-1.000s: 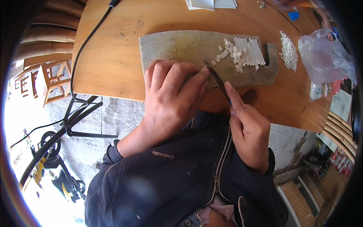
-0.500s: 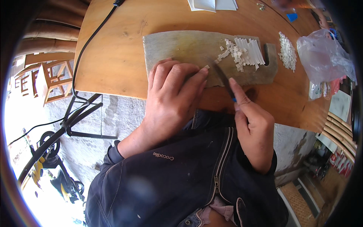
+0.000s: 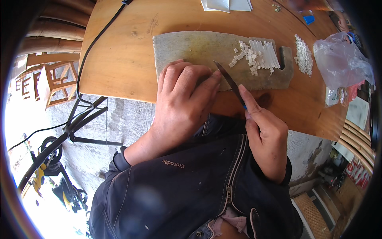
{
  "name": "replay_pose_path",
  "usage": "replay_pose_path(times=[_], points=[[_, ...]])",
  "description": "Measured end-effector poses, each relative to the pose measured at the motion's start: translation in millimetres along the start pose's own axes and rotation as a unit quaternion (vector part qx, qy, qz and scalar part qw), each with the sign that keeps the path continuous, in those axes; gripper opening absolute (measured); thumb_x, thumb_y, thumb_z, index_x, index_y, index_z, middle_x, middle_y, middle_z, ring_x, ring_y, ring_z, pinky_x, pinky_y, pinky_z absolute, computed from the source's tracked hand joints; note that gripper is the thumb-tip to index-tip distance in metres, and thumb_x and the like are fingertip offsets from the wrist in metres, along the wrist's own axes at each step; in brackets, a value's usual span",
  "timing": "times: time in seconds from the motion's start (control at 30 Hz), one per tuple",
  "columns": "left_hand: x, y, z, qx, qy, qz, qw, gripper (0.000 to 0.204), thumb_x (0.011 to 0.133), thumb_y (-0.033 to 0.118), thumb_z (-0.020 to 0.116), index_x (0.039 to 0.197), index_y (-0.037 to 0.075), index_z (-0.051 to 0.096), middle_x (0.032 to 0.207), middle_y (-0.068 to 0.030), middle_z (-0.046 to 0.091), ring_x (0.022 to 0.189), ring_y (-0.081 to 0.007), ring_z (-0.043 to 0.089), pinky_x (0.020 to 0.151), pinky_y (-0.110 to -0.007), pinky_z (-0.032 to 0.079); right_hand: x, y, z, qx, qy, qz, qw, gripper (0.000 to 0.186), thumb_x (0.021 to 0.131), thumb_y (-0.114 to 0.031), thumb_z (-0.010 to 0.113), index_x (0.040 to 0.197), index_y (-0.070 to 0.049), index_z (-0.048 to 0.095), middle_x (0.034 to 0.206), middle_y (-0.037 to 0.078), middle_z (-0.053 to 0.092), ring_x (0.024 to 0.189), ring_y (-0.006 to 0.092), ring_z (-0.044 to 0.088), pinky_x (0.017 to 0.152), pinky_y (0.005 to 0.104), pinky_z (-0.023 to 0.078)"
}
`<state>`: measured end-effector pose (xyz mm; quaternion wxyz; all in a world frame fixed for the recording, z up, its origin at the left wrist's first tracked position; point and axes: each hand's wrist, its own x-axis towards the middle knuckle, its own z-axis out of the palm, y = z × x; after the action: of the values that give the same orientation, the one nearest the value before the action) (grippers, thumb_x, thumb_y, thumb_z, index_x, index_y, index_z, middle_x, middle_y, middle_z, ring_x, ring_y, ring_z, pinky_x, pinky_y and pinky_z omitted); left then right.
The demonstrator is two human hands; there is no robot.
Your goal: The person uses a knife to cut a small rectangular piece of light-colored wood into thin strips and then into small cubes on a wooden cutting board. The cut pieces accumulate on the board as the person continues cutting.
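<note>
On a worn wooden cutting board point(image 3: 187, 49), my left hand point(image 3: 181, 93) rests with its fingers curled and pressed together. What lies under the fingers is hidden. My right hand point(image 3: 267, 133) grips a dark-bladed knife point(image 3: 230, 79), index finger stretched along its back. The blade slants over the board's near edge, its tip just right of my left fingertips. Farther right on the board lie several white strips point(image 3: 269, 53) side by side, with small white cut cubes point(image 3: 251, 59) scattered along their left.
A heap of small white pieces point(image 3: 303, 55) lies on the wooden table point(image 3: 119, 59), right of the board. Beyond it sits a clear plastic bag point(image 3: 340, 59). A black cable point(image 3: 95, 42) crosses the table at left. White sheets point(image 3: 227, 4) and a blue object point(image 3: 308, 19) are at the back.
The knife blade, blurred before, now shows sharply, with its tip nearer my left fingertips. A pale bit seen at those fingertips no longer stands out. My left hand keeps its place on the board.
</note>
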<state>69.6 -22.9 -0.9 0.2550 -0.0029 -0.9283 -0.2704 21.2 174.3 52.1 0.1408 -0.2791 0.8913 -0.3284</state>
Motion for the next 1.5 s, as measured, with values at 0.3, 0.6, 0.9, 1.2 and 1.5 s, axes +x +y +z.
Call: replay_pose_path(times=[0.3,0.6,0.9,1.2,1.5], points=[[-1,1,1,0.005,0.005,-0.006,1.0,0.029,0.078,0.0,0.08,0.106,0.006,0.079,0.106,-0.008,0.068,0.104,-0.0317,0.063,0.091,-0.042,0.054,-1,-6,2,-0.127,-0.01,-0.035,0.991,0.073,0.083,0.01,0.068,0.15,-0.017,0.06,0.072,0.013,0.051,0.061,0.0285,0.059,0.062,0.044,0.051],[-5,-5,-4,-0.048,0.033,-0.01,0.998,0.029,0.081,-0.002,0.079,0.109,0.005,0.078,0.108,-0.0095,0.071,0.101,-0.0316,0.066,0.094,-0.045,0.055,-2,1,-9,0.015,0.002,0.021,1.0,0.069,0.085,0.017,0.061,0.147,-0.014,0.063,0.084,0.021,0.064,0.067,0.0273,0.059,0.069,0.0318,0.052],[1,-4,-6,-0.107,0.063,-0.088,0.988,0.025,0.086,-0.01,0.072,0.106,0.004,0.078,0.109,-0.011,0.074,0.102,-0.025,0.071,0.086,-0.034,0.057,5,7,6,-0.015,-0.002,-0.051,0.999,0.07,0.085,0.007,0.068,0.149,-0.018,0.06,0.074,0.014,0.057,0.065,0.0307,0.062,0.064,0.045,0.052],[21,0,3,-0.076,0.013,-0.047,0.996,0.026,0.084,-0.004,0.075,0.107,0.007,0.078,0.108,-0.0103,0.072,0.1,-0.0296,0.065,0.088,-0.039,0.052,5,31,-5,0.047,0.081,-0.008,0.996,0.062,0.09,0.011,0.063,0.147,-0.014,0.063,0.086,0.019,0.066,0.068,0.0274,0.063,0.069,0.0359,0.053],[65,18,38,0.002,-0.008,-0.019,1.0,0.044,0.081,0.021,0.086,0.122,0.01,0.075,0.118,-0.0099,0.068,0.112,-0.0326,0.061,0.098,-0.044,0.049,-9,61,-27,0.122,0.133,0.062,0.982,0.05,0.101,0.005,0.056,0.149,-0.009,0.06,0.097,-0.004,0.065,0.071,0.0034,0.039,0.062,0.0195,0.034]])
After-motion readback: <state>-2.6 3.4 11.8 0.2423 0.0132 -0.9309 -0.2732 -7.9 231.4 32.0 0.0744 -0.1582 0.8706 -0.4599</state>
